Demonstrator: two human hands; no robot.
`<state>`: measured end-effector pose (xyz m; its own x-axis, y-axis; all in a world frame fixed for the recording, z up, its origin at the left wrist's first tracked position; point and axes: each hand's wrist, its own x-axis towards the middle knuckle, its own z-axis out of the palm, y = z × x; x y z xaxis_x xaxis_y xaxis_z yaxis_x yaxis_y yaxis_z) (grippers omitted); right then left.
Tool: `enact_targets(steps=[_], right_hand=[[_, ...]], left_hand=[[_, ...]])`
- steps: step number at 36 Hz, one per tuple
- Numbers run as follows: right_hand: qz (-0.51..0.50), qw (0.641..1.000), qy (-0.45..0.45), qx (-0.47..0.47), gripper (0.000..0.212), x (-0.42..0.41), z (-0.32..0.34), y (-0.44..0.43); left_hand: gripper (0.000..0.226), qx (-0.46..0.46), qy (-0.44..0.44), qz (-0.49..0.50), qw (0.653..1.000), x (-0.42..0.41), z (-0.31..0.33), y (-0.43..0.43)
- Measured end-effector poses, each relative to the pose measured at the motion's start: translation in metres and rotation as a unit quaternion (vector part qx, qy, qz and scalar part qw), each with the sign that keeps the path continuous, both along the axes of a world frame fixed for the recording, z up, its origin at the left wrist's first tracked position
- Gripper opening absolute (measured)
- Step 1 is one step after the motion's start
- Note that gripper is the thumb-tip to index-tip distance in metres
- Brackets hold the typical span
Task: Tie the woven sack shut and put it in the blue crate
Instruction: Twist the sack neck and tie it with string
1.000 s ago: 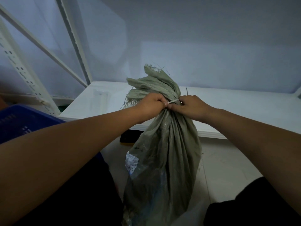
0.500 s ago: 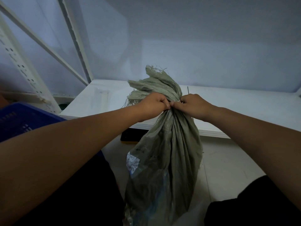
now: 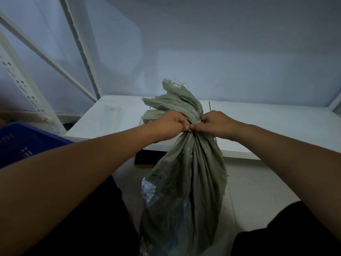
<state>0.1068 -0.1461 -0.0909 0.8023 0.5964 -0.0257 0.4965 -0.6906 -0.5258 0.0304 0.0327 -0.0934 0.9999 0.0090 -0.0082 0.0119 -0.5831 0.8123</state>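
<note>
The woven sack [image 3: 186, 185] is standing upright on the pale tiled floor [image 3: 254, 191], between the person's dark-clad knees and just in front of the near edge of a low white shelf [image 3: 258, 122]. Its grey-green cloth is being gathered into a narrow neck, and the frayed open end is fanning out above that neck, leaning up and to the left over the shelf.

Both hands are meeting at the neck. The left hand [image 3: 170, 122] is curling into a closed fist against the left side of the neck, its fingers pressing in toward the cloth. The right hand [image 3: 215, 122] is closing on the right side, its thumb and fingertips pinching right at the gathered cloth, touching the tips of the left hand. A pale sliver is showing at the neck just above the right hand's fingertips; whether it is a tie or only a fold of the cloth cannot be told, nor can which hand is gripping it. A thin stick-like line is rising behind the right hand and showing again below it.

Through the lower left of the sack a white printed label [image 3: 147, 189] is showing faintly.

The blue crate [image 3: 22, 143] is sitting at the left edge of the view, beside the left forearm and well apart from the sack. White perforated shelf uprights [image 3: 27, 93] are rising behind it. A dark flat object [image 3: 145, 159] is lying under the shelf's near edge, just left of the sack.
</note>
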Motion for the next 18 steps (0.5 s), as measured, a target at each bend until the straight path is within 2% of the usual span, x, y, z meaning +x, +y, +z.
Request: enact_targets(steps=[14, 18], right_hand=[[0.016, 0.999, -0.036, -0.026, 0.05, -0.0061, 0.0001, 0.0048], [0.011, 0.999, -0.029, -0.016, 0.047, -0.006, -0.0004, 0.0057]], left_hand=[[0.016, 0.08, 0.002, 0.004, 0.997, -0.0019, 0.001, 0.0004], [0.01, 0.075, 0.002, 0.008, 0.997, -0.0007, 0.0005, -0.0009]])
